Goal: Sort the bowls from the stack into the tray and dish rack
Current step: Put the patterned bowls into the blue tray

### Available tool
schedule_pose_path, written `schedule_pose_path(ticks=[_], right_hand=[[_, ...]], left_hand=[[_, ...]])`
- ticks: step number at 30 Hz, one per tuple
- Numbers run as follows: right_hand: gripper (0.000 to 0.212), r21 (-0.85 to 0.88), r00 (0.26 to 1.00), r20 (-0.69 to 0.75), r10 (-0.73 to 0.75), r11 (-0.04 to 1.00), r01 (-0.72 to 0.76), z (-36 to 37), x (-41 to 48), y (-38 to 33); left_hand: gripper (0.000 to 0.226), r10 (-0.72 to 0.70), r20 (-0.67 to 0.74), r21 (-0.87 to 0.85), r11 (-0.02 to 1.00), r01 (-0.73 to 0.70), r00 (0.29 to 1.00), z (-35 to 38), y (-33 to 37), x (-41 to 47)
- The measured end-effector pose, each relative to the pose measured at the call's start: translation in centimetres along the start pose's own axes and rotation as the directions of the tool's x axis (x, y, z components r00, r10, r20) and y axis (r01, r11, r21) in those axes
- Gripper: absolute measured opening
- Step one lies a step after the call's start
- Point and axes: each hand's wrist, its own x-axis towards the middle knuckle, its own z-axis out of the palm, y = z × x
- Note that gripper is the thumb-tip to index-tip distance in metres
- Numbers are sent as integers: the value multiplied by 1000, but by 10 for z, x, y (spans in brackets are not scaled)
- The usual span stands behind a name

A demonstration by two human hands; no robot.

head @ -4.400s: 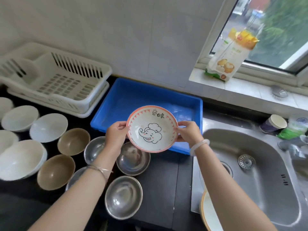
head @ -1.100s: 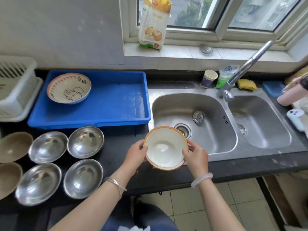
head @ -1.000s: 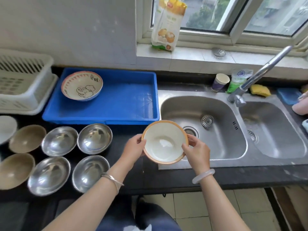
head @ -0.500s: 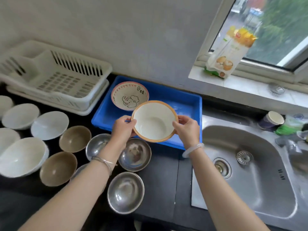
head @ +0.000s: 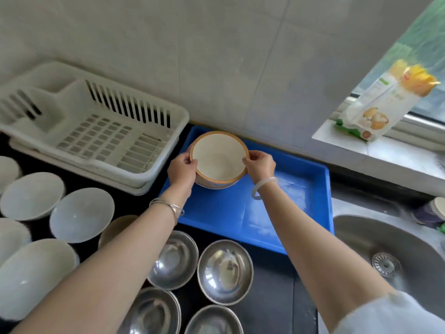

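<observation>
Carried farther back over the last half second, the orange-rimmed bowl (head: 218,160) is being held low over the far left corner of the blue tray (head: 240,213), where the elephant-printed bowl was lying. That printed bowl is being covered from view, and whether the two are touching cannot be told.

Everything is being borne by a dark counter (head: 272,285). A white dish rack (head: 96,131) is being kept just left of the tray, and a steel sink (head: 397,249) is being shown just right of it. White bowls (head: 81,214) are being left well to the tray's left, in front of the rack. Steel bowls (head: 225,271) are being left just in front of the tray's near edge, with a brown bowl (head: 113,227) beside them, farther left and half hidden by a forearm. A food packet (head: 385,102) is being propped on the sill beyond the tray's right end.

The bowl's left rim is being pinched by the left hand (head: 180,171), fingers curled round it. Its right rim is being pinched likewise by the right hand (head: 261,165).
</observation>
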Motion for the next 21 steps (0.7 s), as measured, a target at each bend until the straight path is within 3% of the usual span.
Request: schedule_pose_path(ticks=[7,21], right_hand=[[24,-103,1000,19,-8,995,10,24,21,10],[27,-104,999,52,-18,994,23,28,25,15]], left_hand=[[22,3,-31,111,994,1,1000,7,-17,26],[27,5,-47,109,994,0,999,9,-17,30]])
